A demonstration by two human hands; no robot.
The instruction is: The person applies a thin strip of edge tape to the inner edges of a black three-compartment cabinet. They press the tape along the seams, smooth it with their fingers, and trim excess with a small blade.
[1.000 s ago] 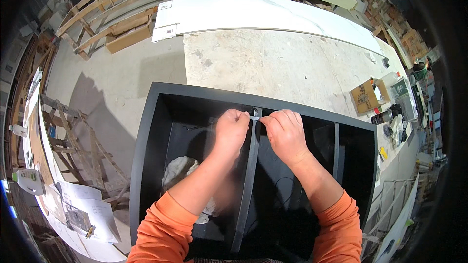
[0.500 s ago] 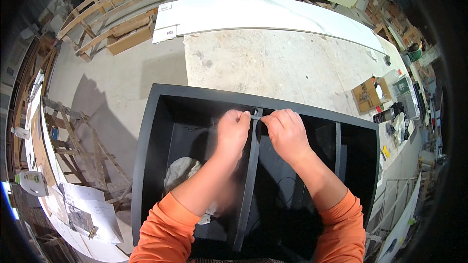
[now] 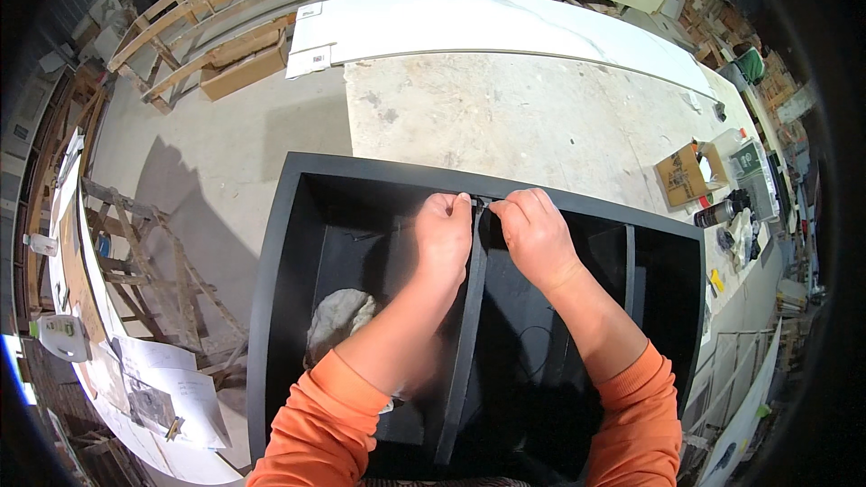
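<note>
An open black box cabinet (image 3: 269,307) lies in front of me, parted by upright dividers. At the far end of the middle divider (image 3: 467,334), my left hand (image 3: 444,239) and my right hand (image 3: 538,236) meet from either side. Both are closed, thumb against fingers, pinching a small dark strip (image 3: 483,204) across the divider's top edge, close to the cabinet's far wall. Fingers cover most of the strip, so its kind is unclear. A crumpled pale rag (image 3: 338,320) sits in the left compartment, partly behind my left forearm.
Beyond the cabinet stands a worn worktable (image 3: 451,104) bearing a long white slab (image 3: 505,27). A cardboard box (image 3: 690,176) and a dark can (image 3: 714,215) are at its right. Papers (image 3: 176,392) and a white jug (image 3: 61,338) lie on the left. Wooden trestles (image 3: 180,280) stand nearby.
Both hands have moved slightly away from me along the divider toward the far wall, still pinching the strip. Less of the strip shows between them now.
</note>
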